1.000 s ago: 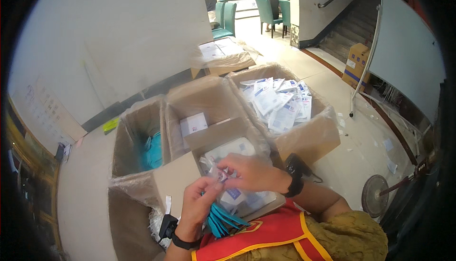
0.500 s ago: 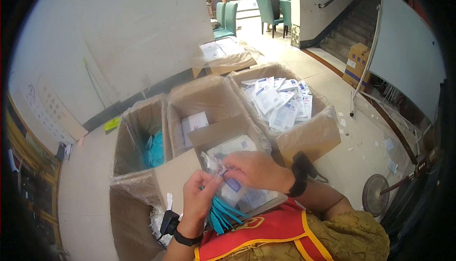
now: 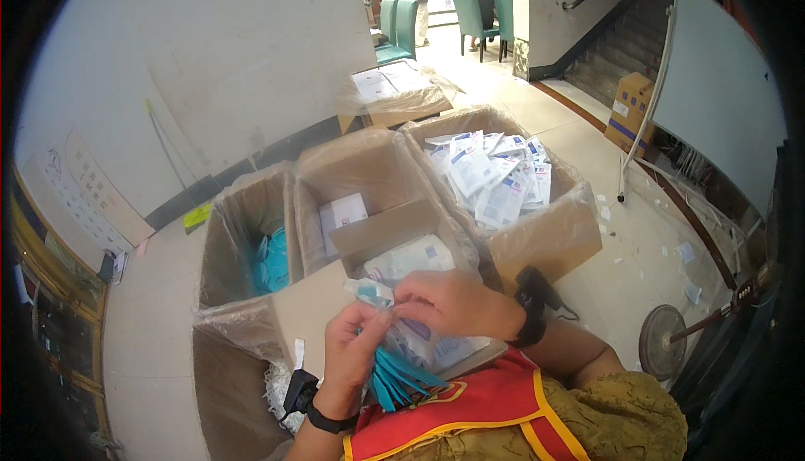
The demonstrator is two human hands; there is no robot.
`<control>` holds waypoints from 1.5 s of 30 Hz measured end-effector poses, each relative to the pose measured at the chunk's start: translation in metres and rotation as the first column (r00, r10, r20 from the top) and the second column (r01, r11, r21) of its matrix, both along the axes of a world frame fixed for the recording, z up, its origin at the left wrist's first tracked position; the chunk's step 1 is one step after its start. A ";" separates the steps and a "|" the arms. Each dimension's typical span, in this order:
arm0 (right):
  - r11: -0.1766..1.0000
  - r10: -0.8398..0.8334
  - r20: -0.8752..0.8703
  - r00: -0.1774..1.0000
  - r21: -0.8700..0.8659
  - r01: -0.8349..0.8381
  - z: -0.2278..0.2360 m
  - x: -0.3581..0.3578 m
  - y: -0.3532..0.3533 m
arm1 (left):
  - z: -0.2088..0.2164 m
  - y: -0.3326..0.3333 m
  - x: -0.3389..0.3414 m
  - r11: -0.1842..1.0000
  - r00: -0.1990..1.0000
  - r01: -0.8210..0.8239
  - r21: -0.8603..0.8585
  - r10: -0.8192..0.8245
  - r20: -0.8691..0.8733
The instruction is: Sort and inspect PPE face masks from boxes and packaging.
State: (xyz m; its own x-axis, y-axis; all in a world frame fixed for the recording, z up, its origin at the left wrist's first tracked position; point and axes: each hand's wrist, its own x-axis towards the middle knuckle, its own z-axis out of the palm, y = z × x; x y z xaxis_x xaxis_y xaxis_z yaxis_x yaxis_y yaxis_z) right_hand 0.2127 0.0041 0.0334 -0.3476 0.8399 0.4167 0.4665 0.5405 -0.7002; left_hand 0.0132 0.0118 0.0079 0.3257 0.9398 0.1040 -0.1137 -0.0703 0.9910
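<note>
In front of my chest, both hands pinch a clear plastic bag [image 3: 417, 342] with blue print. My left hand [image 3: 356, 345] is closed with thumb and fingertips at the bag's gathered top. The fingers of my right hand [image 3: 457, 303] grip the same top from the other side. A bit of teal shows through the raised plastic. Below my left hand, several flat teal pieces [image 3: 401, 381] fan out over my red apron; whether its lower fingers hold them, I cannot tell. Under the bag, an open carton [image 3: 387, 225] holds white printed packets [image 3: 411, 258].
Around me stand lined cartons: one with teal pieces [image 3: 271, 264], one with a white box [image 3: 342, 220], one heaped with white packets [image 3: 495, 176]. Shredded white scraps [image 3: 281, 390] lie lower left. At right are a round metal base [image 3: 662, 342] and a white board [image 3: 721, 101].
The bag's crumpled top has been drawn up and spread, with teal showing through it. My hands stay nearly in place. A person in the background has moved right.
</note>
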 end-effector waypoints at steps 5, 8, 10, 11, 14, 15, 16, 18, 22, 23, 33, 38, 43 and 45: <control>0.982 0.104 -0.036 0.994 -0.158 -0.108 0.010 0.005 -0.002 | 0.000 0.001 -0.004 0.985 0.994 0.090 -0.144 -0.097 -0.040; 0.988 0.085 0.040 0.996 -0.133 -0.079 0.008 0.005 0.000 | 0.003 -0.003 0.001 0.995 0.988 0.088 -0.055 -0.095 -0.125; 0.991 0.069 0.052 0.996 -0.116 -0.062 0.002 0.007 0.002 | 0.003 -0.002 0.001 0.994 0.984 0.105 -0.042 -0.110 -0.138; 0.988 0.082 0.020 0.996 -0.134 -0.079 -0.002 0.008 0.004 | 0.003 -0.002 0.000 0.992 0.981 0.120 -0.029 -0.123 -0.151; 0.978 0.106 -0.034 0.994 -0.178 -0.111 -0.004 0.009 0.005 | 0.000 -0.002 -0.003 0.991 0.976 0.126 -0.044 -0.132 -0.175; 0.971 0.112 -0.056 0.992 -0.204 -0.121 -0.002 0.010 0.005 | 0.002 -0.003 -0.003 0.991 0.976 0.126 -0.045 -0.133 -0.175; 0.971 0.111 -0.057 0.992 -0.205 -0.121 0.001 0.010 0.004 | 0.005 -0.005 -0.002 0.990 0.971 0.141 -0.021 -0.142 -0.194; 0.964 0.083 0.010 0.996 -0.255 -0.078 0.008 0.011 0.001 | 0.009 -0.007 0.001 0.988 0.965 0.157 0.003 -0.153 -0.212; 0.983 0.076 0.021 0.997 -0.168 -0.071 0.001 0.009 0.001 | 0.007 -0.007 0.006 0.985 0.939 0.124 0.119 -0.078 -0.336; 0.986 0.072 0.048 0.996 -0.152 -0.064 0.000 0.008 0.001 | 0.006 -0.007 0.006 0.985 0.936 0.112 0.132 -0.060 -0.348; 0.990 -0.048 0.313 0.949 0.144 0.003 0.013 0.024 -0.017 | 0.010 -0.007 -0.013 0.989 0.902 0.013 0.148 0.052 -0.428; 0.963 -0.096 0.468 0.878 0.266 -0.037 0.020 0.022 -0.015 | 0.011 -0.001 -0.009 0.954 0.909 -0.011 0.300 0.134 -0.394; 0.999 0.020 0.245 0.969 -0.033 -0.013 0.009 0.015 -0.004 | 0.012 -0.009 0.008 0.984 0.981 -0.049 0.171 0.080 -0.179; 0.974 0.029 -0.067 0.997 -0.223 -0.044 -0.004 0.010 -0.003 | 0.006 -0.013 0.015 0.979 0.981 -0.056 0.194 0.090 -0.172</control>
